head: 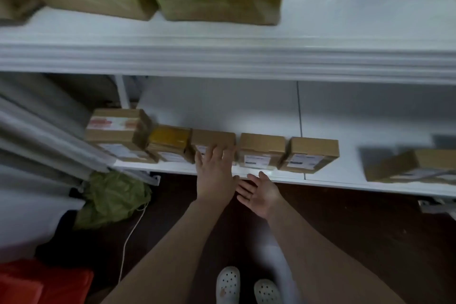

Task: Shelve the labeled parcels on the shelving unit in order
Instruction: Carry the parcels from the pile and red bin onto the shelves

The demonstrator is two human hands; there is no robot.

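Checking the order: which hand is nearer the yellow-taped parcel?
Left. The left hand touches the plain parcel beside the yellow-taped parcel; the right hand hangs open below the shelf edge, farther right.

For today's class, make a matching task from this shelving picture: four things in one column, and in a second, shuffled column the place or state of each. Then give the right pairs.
Column one:
1 left hand
2 right hand
3 green bag
4 yellow-taped parcel

Column two:
A on the floor, beside the shelving
B fingers resting on a brown parcel
C open palm, holding nothing, in front of the lower shelf
D second from the left in the lower shelf's row

Pairs: 1-B, 2-C, 3-A, 4-D
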